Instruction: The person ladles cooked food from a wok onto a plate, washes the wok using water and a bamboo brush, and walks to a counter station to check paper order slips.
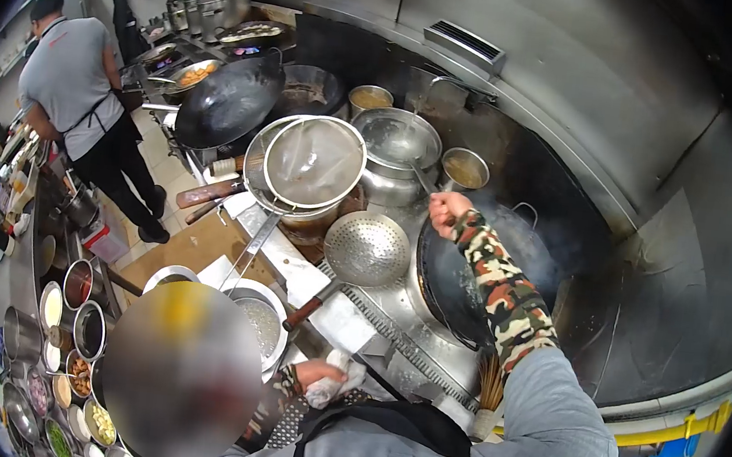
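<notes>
My right hand is closed in a fist round the metal handle of what looks like a ladle. The handle slants toward the rim of a large steel pot; its head I cannot make out. Below my right forearm sits a steaming wok on the range. My left hand grips a white cloth near my apron. A perforated skimmer with a wooden handle lies between my hands, left of the wok. Beyond it, a round fine-mesh strainer rests over a container.
A tap runs into the pot. Small pots stand around it. A second wok is tilted at the back left. A bamboo brush stands by my right elbow. Ingredient containers line the left counter. A co-worker stands beyond. A blurred patch hides the lower left.
</notes>
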